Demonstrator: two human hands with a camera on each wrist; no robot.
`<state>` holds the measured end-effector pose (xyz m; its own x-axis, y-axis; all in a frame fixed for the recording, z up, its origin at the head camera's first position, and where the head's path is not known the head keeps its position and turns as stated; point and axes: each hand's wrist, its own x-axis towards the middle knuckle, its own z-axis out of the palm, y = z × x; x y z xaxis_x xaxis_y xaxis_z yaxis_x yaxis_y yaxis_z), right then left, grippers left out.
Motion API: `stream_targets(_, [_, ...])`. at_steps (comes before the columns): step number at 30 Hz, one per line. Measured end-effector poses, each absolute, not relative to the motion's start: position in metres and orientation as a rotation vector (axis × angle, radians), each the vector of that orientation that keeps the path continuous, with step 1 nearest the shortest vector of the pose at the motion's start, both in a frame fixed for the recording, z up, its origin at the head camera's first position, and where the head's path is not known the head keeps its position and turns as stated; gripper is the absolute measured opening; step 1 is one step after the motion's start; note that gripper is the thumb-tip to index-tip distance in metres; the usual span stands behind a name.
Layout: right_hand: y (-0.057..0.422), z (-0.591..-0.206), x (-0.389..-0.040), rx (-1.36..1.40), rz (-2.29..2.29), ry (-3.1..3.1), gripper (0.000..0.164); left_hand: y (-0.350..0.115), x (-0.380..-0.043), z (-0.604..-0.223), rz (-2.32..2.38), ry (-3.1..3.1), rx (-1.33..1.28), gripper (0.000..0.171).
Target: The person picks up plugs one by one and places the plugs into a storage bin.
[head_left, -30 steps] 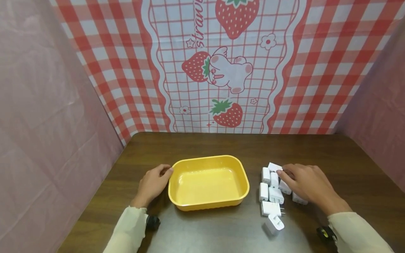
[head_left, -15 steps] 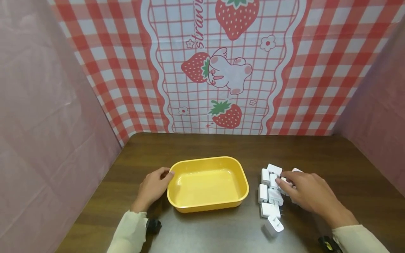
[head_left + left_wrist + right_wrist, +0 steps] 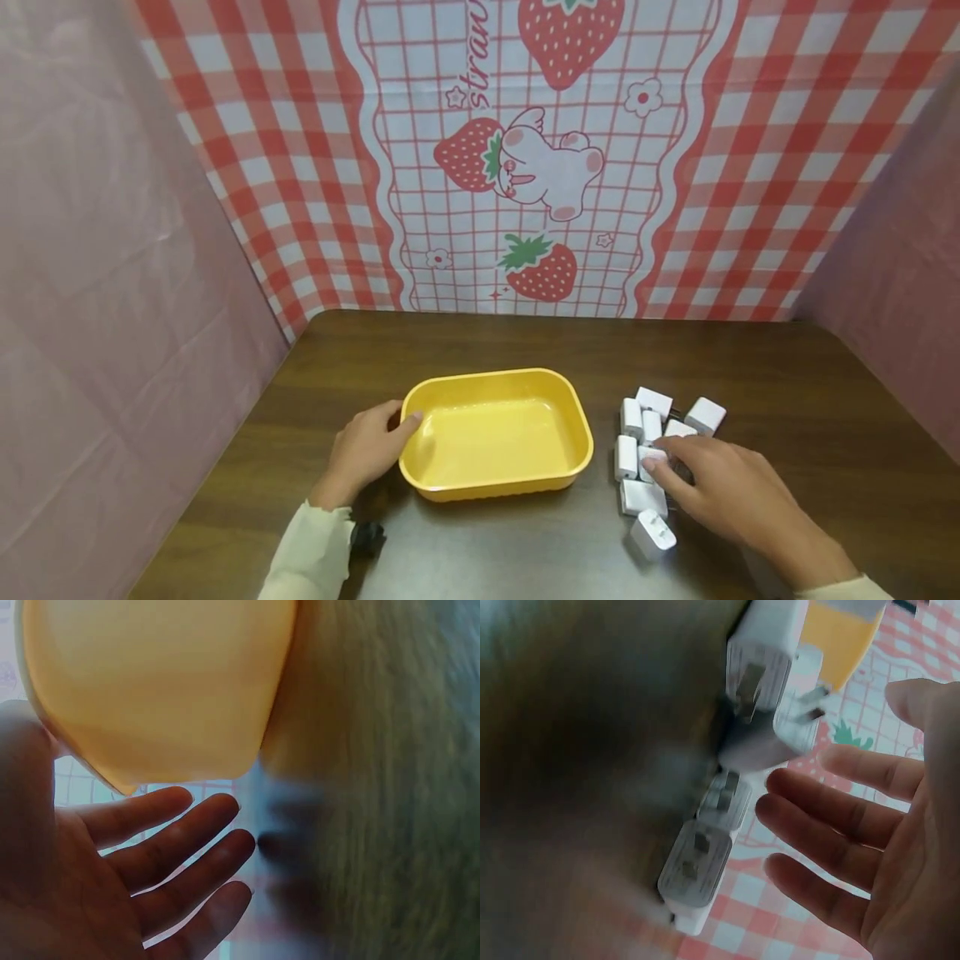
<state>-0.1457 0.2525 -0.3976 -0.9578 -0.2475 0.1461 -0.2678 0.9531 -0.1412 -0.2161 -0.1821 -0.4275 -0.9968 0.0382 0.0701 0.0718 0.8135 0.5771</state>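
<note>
In the head view my left hand is at the left end of a yellow plastic tub, thumb over the rim and fingers outside. The left wrist view shows those fingers nearly straight and spread below the tub wall. My right hand hovers low over the right side of a cluster of white plug chargers, covering part of it. In the right wrist view its fingers are loosely extended beside several chargers, with none between thumb and fingers.
One charger lies apart at the cluster's far right; another with prongs up stands at the near end. The brown table ends at a red checked strawberry cloth. Pink drapes hang at both sides.
My right hand has moved toward me along the cluster, uncovering the charger at the far right. The left thumb has come farther over the tub's rim. The tub stays in place.
</note>
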Motion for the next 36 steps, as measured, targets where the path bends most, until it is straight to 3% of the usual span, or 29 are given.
stream_targets(9, [0.242, -0.406, -0.130, 0.393, 0.201, -2.927, 0.035, -0.183, -0.211, -0.426, -0.971, -2.928, -0.109, 0.041])
stream_targets(16, [0.238, -0.409, -0.129, 0.267, 0.268, -3.143, 0.051, -0.182, -0.212, -0.430, -0.865, -2.893, -0.162, 0.027])
stream_targets(20, [0.237, -0.409, -0.135, 0.199, 0.303, -3.181, 0.050, -0.183, -0.212, -0.431, -0.866, -2.887, -0.154, 0.025])
stream_targets(29, [0.236, -0.408, -0.142, 0.188, 0.299, -3.117, 0.030, -0.183, -0.211, -0.430, -0.887, -2.881, -0.163, 0.022])
stream_targets(36, [0.234, -0.406, -0.150, 0.096, 0.324, -3.175, 0.047, -0.184, -0.211, -0.430, -0.891, -2.878, -0.156, 0.022])
